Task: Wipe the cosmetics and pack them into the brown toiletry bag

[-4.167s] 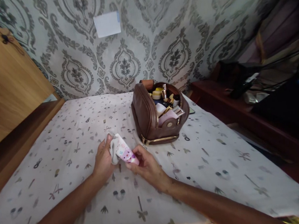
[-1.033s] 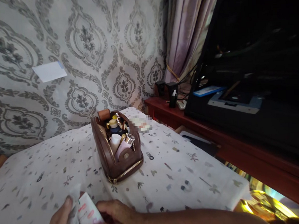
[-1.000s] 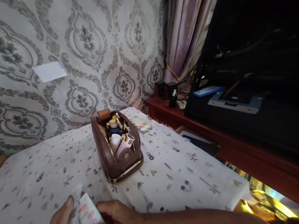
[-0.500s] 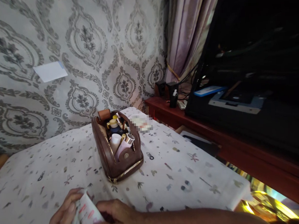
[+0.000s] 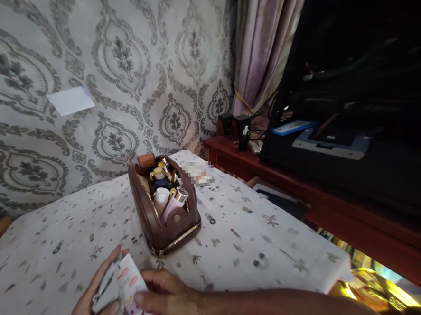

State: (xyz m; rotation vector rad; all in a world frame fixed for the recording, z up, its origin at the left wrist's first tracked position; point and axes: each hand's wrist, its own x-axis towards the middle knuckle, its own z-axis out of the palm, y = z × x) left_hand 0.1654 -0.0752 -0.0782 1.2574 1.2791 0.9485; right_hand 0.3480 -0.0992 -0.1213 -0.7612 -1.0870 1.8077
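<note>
My right hand (image 5: 169, 295) grips a white and pink squeeze tube (image 5: 135, 288) with red print, its flat end pointing up. A crumpled pale grey cloth (image 5: 109, 289) lies in my left hand (image 5: 92, 298), with the fingers curled round it. Cloth and tube are side by side and appear to touch. Beyond both hands stands a brown leather cosmetic bag (image 5: 168, 236), unzipped at the top. Inside are several items, among them a pink bottle with a silver cap (image 5: 175, 202), a white-capped tube (image 5: 162, 198) and a dark blue jar (image 5: 162, 179).
The bag rests on a white patterned cloth cover (image 5: 239, 270). Behind it is a wallpapered wall (image 5: 127, 86). On the right, a red-brown wooden stand (image 5: 286, 176) carries a large black screen (image 5: 363, 96) and a small black spray bottle (image 5: 244, 139). A blurred-out patch (image 5: 200, 173) lies behind the bag.
Both hands have risen slightly, and the tube has moved right and turned to show more of its printed side. More of the cloth is visible in my left hand. The bag stays put.
</note>
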